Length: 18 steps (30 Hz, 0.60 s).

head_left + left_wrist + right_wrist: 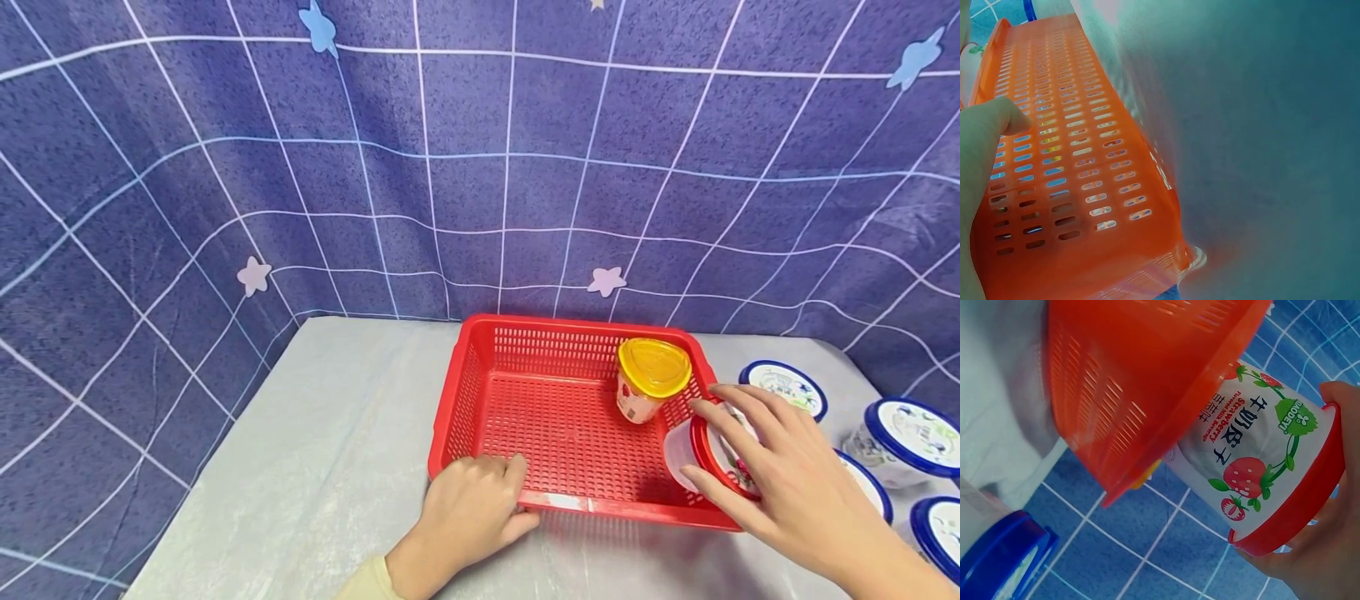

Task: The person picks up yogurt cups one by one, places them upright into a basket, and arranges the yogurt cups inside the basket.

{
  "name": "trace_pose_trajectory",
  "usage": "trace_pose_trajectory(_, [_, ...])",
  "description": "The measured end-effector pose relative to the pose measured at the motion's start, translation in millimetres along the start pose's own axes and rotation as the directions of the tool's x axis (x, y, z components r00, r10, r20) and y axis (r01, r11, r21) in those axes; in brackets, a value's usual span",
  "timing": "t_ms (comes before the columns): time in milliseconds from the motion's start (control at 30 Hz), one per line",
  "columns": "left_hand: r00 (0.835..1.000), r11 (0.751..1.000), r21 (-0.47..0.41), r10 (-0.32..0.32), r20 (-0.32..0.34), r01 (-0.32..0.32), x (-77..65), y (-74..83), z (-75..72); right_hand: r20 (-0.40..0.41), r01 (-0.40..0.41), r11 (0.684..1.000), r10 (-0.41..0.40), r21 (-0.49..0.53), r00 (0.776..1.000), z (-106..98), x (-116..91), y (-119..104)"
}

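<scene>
A red plastic basket [555,433] with slotted walls sits on the table. My left hand [468,500] grips its front rim near the left corner; in the left wrist view the thumb [1010,119] presses the outer wall. Over the basket's right front corner, my right hand [780,475] holds a strawberry milk cup [1241,450] by its red lid [723,450]. The cup is tilted, with its base pointing into the basket. Inside, toward the back right, stands a cup with a yellow lid [655,368], leaning slightly.
Several clear tubs with blue-rimmed lids stand right of the basket, among them one at the back [783,389] and one farther right [915,437]. Behind the grey-white table [315,450] hangs a blue gridded curtain [465,192].
</scene>
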<state>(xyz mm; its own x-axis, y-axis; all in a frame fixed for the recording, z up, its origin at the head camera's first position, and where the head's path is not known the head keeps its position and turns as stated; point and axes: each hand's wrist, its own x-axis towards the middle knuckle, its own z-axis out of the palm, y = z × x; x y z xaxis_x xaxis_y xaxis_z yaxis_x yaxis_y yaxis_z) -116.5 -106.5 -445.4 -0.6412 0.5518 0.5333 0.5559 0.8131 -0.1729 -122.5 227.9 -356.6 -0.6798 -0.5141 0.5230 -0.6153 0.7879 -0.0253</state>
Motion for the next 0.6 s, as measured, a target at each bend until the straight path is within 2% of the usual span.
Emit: trace_pose_trajectory(600, [1.000,1.000,0.001,0.003,-0.002,-0.003,-0.6,0.2,0.4,0.050,0.003,0.999,-0.005,0.051,0.999,23.3,5.9,3.6])
